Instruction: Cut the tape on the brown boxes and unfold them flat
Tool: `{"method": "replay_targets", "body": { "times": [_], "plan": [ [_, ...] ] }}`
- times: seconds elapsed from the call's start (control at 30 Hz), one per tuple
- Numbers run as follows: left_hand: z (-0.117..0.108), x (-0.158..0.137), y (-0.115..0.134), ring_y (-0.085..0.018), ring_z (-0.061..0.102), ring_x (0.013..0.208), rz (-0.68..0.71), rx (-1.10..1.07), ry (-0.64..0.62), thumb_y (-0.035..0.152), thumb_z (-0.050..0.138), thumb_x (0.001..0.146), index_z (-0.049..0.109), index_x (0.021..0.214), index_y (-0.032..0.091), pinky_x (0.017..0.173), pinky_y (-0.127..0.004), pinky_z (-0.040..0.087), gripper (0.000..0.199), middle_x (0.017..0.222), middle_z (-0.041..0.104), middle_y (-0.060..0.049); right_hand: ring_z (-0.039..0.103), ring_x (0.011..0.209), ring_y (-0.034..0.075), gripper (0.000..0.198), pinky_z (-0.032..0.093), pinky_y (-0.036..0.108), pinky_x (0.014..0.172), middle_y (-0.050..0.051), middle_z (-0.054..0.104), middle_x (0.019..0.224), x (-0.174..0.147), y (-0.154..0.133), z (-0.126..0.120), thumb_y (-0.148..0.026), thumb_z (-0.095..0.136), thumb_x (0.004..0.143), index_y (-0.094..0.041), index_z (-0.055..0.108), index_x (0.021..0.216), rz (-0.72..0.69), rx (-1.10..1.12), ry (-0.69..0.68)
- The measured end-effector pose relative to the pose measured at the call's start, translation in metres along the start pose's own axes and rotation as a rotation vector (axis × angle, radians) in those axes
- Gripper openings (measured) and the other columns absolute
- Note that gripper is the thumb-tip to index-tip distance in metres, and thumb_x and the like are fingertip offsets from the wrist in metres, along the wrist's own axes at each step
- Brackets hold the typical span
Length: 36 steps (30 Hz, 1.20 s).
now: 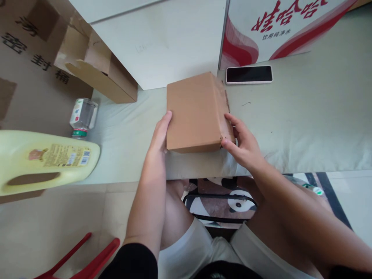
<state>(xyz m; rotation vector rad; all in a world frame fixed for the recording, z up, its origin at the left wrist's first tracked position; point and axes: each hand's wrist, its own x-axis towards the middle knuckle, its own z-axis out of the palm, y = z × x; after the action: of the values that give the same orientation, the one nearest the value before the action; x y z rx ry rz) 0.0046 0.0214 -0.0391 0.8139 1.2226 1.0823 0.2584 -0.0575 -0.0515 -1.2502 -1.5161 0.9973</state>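
A plain brown cardboard box point(193, 112) sits on the pale green cloth in front of me, between both hands. Its right side shows a torn, rough edge. My left hand point(160, 131) presses along the left side, thumb at the near-left edge and the other fingers hidden behind the box. On the other side, my right hand point(242, 141) grips the right end, with its thumb by the near-right corner and a finger farther up the torn edge. The inside of the box is hidden.
A phone point(249, 74) lies behind the box to the right, before a red-and-white carton point(273, 29). A large white box point(174, 42) stands behind. To the left are an open cardboard carton point(107, 73), a clear bottle point(83, 116) and a yellow jug point(49, 155).
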Motion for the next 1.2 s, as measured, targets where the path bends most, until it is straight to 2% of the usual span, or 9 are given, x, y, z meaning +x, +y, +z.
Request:
{"method": "replay_targets", "body": {
  "times": [0.1,0.27,0.37,0.53,0.63,0.73,0.87,1.1,1.2],
  "plan": [
    [-0.003,0.0,0.003,-0.039,0.071,0.12,-0.02,0.019,0.007,0.068,0.076,0.074,0.075,0.101,0.024,0.102,-0.05,0.059,0.052,0.103,0.082,-0.01,0.056,0.137,0.034,0.079,0.043,0.06,0.116,0.012,0.056,0.151,0.0,-0.002,-0.002,-0.065,0.07,0.084,-0.03,0.046,0.151,0.043,0.044,-0.038],
    [0.001,0.001,0.001,-0.038,0.069,0.122,0.013,0.001,0.044,0.068,0.074,0.074,0.074,0.096,0.023,0.103,-0.048,0.058,0.05,0.106,0.081,-0.008,0.069,0.115,0.032,0.076,0.053,0.059,0.103,0.012,0.071,0.128,-0.001,-0.005,0.002,-0.065,0.064,0.09,-0.029,0.042,0.153,0.083,0.089,-0.156],
    [0.004,0.003,-0.003,-0.037,0.067,0.127,0.057,-0.028,0.065,0.068,0.068,0.076,0.072,0.092,0.024,0.104,-0.047,0.057,0.047,0.106,0.081,-0.008,0.069,0.112,0.032,0.079,0.054,0.058,0.1,0.013,0.072,0.123,0.0,-0.003,0.005,-0.068,0.06,0.09,-0.027,0.036,0.154,0.078,0.121,-0.153],
    [0.005,0.001,0.0,-0.04,0.066,0.128,0.008,-0.022,-0.035,0.072,0.062,0.078,0.071,0.095,0.022,0.103,-0.05,0.059,0.054,0.103,0.081,-0.011,0.067,0.107,0.03,0.084,0.055,0.056,0.095,0.012,0.067,0.117,0.001,0.005,0.007,-0.072,0.059,0.089,-0.027,0.032,0.154,0.103,0.111,-0.134],
    [0.006,-0.002,0.002,-0.039,0.07,0.121,0.015,0.002,-0.029,0.072,0.071,0.073,0.072,0.096,0.021,0.098,-0.047,0.061,0.056,0.097,0.081,-0.011,0.065,0.103,0.03,0.085,0.055,0.054,0.093,0.011,0.067,0.112,0.001,0.005,0.005,-0.072,0.058,0.089,-0.025,0.032,0.155,0.105,0.097,-0.137],
    [0.006,-0.006,0.002,-0.037,0.076,0.106,0.031,0.026,-0.025,0.066,0.083,0.065,0.072,0.089,0.019,0.085,-0.041,0.064,0.054,0.089,0.081,-0.011,0.065,0.098,0.029,0.082,0.055,0.052,0.09,0.009,0.066,0.106,0.0,0.002,0.002,-0.071,0.055,0.091,-0.025,0.035,0.156,0.066,0.095,-0.14],
    [0.008,-0.008,0.001,-0.034,0.079,0.092,0.088,-0.02,-0.04,0.063,0.087,0.061,0.071,0.086,0.017,0.075,-0.037,0.064,0.054,0.08,0.08,-0.01,0.066,0.098,0.029,0.079,0.055,0.05,0.093,0.008,0.066,0.106,0.001,-0.005,0.001,-0.07,0.055,0.092,-0.028,0.04,0.157,-0.033,0.076,-0.123],
    [-0.001,-0.008,0.009,-0.032,0.079,0.094,0.164,-0.11,-0.165,0.057,0.093,0.057,0.07,0.092,0.018,0.08,-0.038,0.065,0.057,0.089,0.08,-0.008,0.069,0.095,0.027,0.082,0.061,0.044,0.083,0.008,0.066,0.111,0.0,-0.007,0.0,-0.064,0.064,0.089,-0.029,0.039,0.159,-0.135,0.05,-0.1],
    [-0.006,-0.006,0.009,-0.03,0.078,0.094,0.137,-0.116,-0.18,0.053,0.095,0.055,0.068,0.093,0.019,0.083,-0.039,0.063,0.058,0.093,0.08,-0.008,0.068,0.105,0.031,0.087,0.06,0.049,0.091,0.01,0.065,0.121,0.001,-0.002,-0.003,-0.067,0.067,0.084,-0.029,0.038,0.157,-0.12,0.026,-0.023]
  ]
}}
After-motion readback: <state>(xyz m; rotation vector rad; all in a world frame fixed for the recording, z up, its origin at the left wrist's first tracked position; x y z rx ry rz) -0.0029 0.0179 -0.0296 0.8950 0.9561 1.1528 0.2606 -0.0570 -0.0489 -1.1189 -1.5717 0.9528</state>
